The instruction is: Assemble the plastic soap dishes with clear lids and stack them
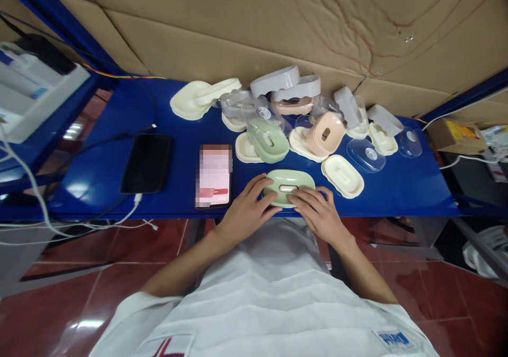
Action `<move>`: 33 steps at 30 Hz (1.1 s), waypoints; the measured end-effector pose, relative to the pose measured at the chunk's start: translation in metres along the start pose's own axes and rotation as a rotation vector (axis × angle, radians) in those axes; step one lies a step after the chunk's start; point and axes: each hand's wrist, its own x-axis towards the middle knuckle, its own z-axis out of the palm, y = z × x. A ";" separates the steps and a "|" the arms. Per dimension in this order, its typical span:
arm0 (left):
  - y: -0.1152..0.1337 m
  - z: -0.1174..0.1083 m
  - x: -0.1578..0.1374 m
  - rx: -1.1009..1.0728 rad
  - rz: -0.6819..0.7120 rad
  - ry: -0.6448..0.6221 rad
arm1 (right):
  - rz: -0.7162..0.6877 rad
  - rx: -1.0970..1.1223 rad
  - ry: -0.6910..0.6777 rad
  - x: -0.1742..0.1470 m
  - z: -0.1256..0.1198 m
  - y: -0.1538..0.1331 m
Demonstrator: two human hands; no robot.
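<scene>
At the front edge of the blue table, a pale green oval plastic shell [291,176] with a slot in its top lies between my hands. My left hand [254,201] grips its left end, with fingers over the top. From the right, my right hand [318,208] holds the other end, fingers near the slot. A cream oval tray [343,176] lies to the right. Just behind are another green shell [273,148] and a peach shell [327,133], both leaning on cream trays. A clear oval cover [365,154] rests farther right.
Grey shells [275,81], clear covers and cream pieces [190,101] are heaped at the back against a cardboard wall [206,34]. A lit phone [214,177] and a dark phone [146,163] lie left, near white cables [137,201]. A cardboard box [452,136] stands at far right.
</scene>
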 end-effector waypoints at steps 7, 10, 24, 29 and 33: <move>-0.001 0.003 0.001 -0.025 -0.013 -0.005 | 0.014 0.091 -0.006 0.018 -0.020 0.015; 0.000 0.003 0.003 -0.060 -0.022 0.000 | 0.119 0.057 0.122 0.072 -0.032 0.024; -0.001 0.002 -0.003 -0.297 -0.195 0.083 | 0.117 0.201 0.205 0.149 -0.023 0.060; -0.006 0.010 -0.006 -0.527 -0.334 0.138 | 0.072 0.254 0.139 0.036 -0.034 0.049; -0.008 0.010 -0.006 -0.519 -0.352 0.034 | -0.041 0.266 -0.021 0.003 -0.016 0.043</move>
